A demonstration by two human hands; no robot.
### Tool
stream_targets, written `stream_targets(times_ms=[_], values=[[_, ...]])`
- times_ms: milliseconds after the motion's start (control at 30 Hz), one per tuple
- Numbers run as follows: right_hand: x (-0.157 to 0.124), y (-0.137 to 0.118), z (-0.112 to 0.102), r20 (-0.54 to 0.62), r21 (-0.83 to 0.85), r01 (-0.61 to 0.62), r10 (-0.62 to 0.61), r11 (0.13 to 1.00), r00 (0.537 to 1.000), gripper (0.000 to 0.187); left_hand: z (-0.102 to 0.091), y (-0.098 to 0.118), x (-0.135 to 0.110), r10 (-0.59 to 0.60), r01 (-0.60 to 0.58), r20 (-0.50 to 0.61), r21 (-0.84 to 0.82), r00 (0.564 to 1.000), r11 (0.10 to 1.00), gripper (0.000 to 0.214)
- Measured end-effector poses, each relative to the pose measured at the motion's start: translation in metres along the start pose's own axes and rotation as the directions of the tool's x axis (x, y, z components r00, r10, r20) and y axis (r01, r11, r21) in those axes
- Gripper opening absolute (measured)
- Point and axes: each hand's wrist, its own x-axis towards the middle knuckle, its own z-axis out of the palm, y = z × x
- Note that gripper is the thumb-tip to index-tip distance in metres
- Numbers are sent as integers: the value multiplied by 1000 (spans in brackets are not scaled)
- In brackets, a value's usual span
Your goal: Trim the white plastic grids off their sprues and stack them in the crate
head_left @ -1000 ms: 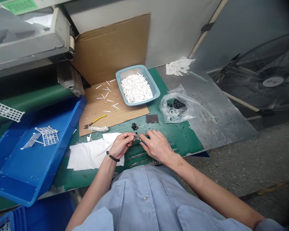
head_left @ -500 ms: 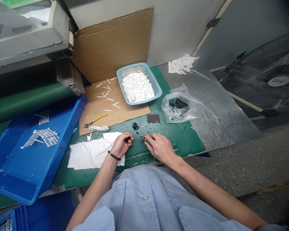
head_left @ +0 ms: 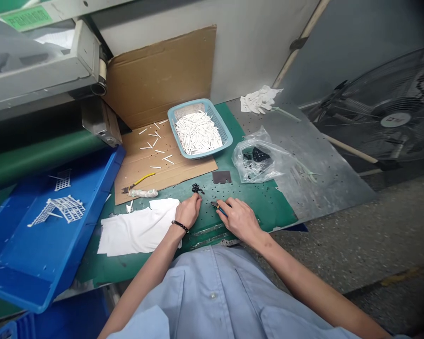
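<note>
Hand tool (head_left: 219, 209): a small tool with a blue and yellow grip is sitting in the right hand (head_left: 239, 219), near the front edge of the green tabletop (head_left: 265, 202), its metal tip pointing toward the left hand (head_left: 188, 212).
Right hand: its fingers are wrapping over the grip and are closing firmly enough to steady the tool, which seems to be why the tip is staying low over the tabletop.
Left hand: its fingers (head_left: 197, 199) are curling downward and are reaching just below a cluster of black bits (head_left: 197, 188); whether they are pinching anything is hidden.
Hands: they are staying apart, just beside each other, with only the tool's tip bridging part of the gap.
Black bits: they are heaping in front of the hands, and loose crumbs are scattering across the tabletop; a plastic bag (head_left: 257, 162) holding more dark pieces is lying toward the right rear.
Cardboard: a sheet (head_left: 187, 172) is covering the rear of the tabletop, apparently keeping white sticks (head_left: 159, 151) apart from the black crumbs.
Basket: a light-blue basket (head_left: 189, 104) full of white sticks is resting on the cardboard's rear edge.
Left side: a white cloth (head_left: 137, 233) is lying beside the left hand, and yellow-handled pliers (head_left: 138, 181) are lying on the cardboard's front edge.
</note>
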Motion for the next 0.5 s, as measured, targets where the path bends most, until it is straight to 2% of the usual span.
stream_targets(times_ms=[67, 133, 167, 233, 267, 300, 367, 500], values=[[-1, -1, 0, -5, 3, 1, -1, 1000, 1000, 26, 0, -1, 0, -28, 23, -38, -137, 999, 990, 21], [-2, -2, -1, -17, 13, 0, 0, 1000, 1000, 26, -2, -1, 0, -96, 78, -27, -400, 995, 913, 22], [-3, -3, -2, -25, 19, -1, 1, 1000, 1000, 26, -4, 0, -1, -135, 121, 15, -553, 991, 825, 24], [-2, -5, -4, -38, 33, 4, -3, 999, 999, 26, -9, 4, -3, -175, 212, 136, -798, 975, 564, 29], [-2, -6, -5, -45, 42, 9, -7, 999, 999, 26, -13, 7, -4, -178, 249, 189, -869, 966, 428, 32], [-2, -8, -6, -52, 53, 14, -11, 998, 999, 26, -17, 10, -6, -178, 273, 226, -909, 958, 315, 34], [0, -10, -9, -68, 79, 24, -18, 997, 997, 26, -24, 16, -11, -183, 295, 264, -940, 947, 173, 35], [1, -15, -12, -105, 121, 43, -30, 992, 994, 27, -32, 24, -19, -179, 312, 297, -948, 938, 60, 29]])
